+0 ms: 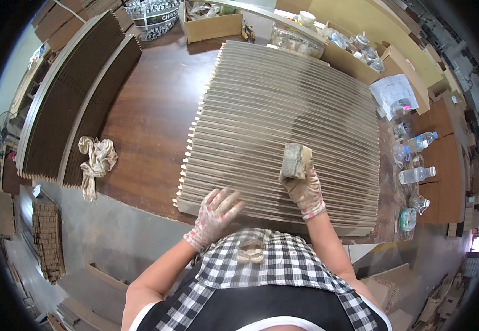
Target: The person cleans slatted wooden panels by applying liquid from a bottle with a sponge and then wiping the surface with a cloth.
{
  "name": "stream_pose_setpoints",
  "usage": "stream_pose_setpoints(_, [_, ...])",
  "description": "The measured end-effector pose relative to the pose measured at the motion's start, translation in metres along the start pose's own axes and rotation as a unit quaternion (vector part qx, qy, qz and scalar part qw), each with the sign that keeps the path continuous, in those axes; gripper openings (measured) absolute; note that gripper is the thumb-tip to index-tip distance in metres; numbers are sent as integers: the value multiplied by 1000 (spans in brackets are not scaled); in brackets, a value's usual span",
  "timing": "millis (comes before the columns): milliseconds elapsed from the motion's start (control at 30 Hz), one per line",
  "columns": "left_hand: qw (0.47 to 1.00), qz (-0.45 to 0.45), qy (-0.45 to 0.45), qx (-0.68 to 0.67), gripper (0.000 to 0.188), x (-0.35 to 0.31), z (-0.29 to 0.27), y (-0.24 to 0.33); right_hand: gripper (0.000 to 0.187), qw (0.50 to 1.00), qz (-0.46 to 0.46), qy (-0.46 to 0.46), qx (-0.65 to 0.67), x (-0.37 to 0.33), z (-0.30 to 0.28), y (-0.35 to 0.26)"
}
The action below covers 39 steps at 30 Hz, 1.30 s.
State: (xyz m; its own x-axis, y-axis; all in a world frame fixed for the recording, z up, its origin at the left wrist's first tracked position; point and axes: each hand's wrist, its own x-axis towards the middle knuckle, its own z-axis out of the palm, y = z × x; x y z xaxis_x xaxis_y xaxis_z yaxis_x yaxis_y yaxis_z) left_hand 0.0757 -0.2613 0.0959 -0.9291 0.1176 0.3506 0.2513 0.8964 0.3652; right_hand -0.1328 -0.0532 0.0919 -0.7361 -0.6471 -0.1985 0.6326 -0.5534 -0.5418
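A wide row of long grey-brown wooden slats (283,105) lies side by side on the table, with pale dowel pegs (191,135) sticking out of their left ends. Both hands wear dirty white gloves with pink dots. My right hand (307,193) grips a thick sponge-like block (292,159), grey on one face and tan on the side, over the near right part of the slats. Fingers apart, my left hand (215,215) is at the slats' near left edge and holds nothing. Whether it touches the wood I cannot tell.
Tall stacks of slats (76,94) stand on the brown table's (140,138) left side, beside a crumpled cloth glove (97,160). Cardboard boxes (214,27) line the back. Several plastic bottles (417,175) and a paper sheet (394,94) lie along the right.
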Motion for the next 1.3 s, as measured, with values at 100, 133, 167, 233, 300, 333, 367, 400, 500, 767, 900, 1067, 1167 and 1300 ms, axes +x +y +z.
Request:
stream_pose_setpoints(100, [998,43,16,51,52,-7,3,-32,42,999,-1,39,30,9,-1,11])
stream_pose_setpoints(133, [997,61,25,50,47,-7,3,-38,43,998,0,49,51,12,2,10])
stream_pose_setpoints(167, [997,57,39,40,39,-9,5,-36,44,996,1,58,71,15,4,9])
stream_pose_setpoints(233, [996,58,46,45,38,-12,9,-41,42,995,-21,67,70,20,11,-1])
stream_pose_setpoints(300, [997,52,43,38,38,-12,11,-43,41,995,-44,90,31,32,2,-16])
stream_pose_setpoints(333, [995,55,59,52,34,-5,1,-39,40,994,-52,101,12,40,4,-22])
stream_pose_setpoints(367, [995,58,72,49,34,-7,8,-45,41,979,-93,182,-19,49,5,-25])
stream_pose_setpoints(400, [993,58,85,51,34,-17,12,-52,40,978,-92,175,-72,58,12,-33])
stream_pose_setpoints(500, [985,-73,100,116,50,-30,-9,-58,42,952,-146,176,-205,97,5,-72])
stream_pose_setpoints(767, [979,-183,57,-69,97,-58,-19,-95,50,714,-314,34,-625,310,48,-106])
stream_pose_setpoints(900, [966,-218,51,-127,70,-47,-23,-100,44,611,-393,0,-687,417,71,-83])
stream_pose_setpoints(1067, [972,-183,57,-133,65,-66,-4,-114,44,535,-422,-19,-732,495,107,-30])
stream_pose_setpoints(1167, [982,-139,100,-76,51,-84,12,-122,43,497,-416,-33,-760,516,115,-14])
stream_pose_setpoints(1300, [950,-266,70,-150,41,-91,14,-111,41,416,-381,-6,-826,516,119,-13])
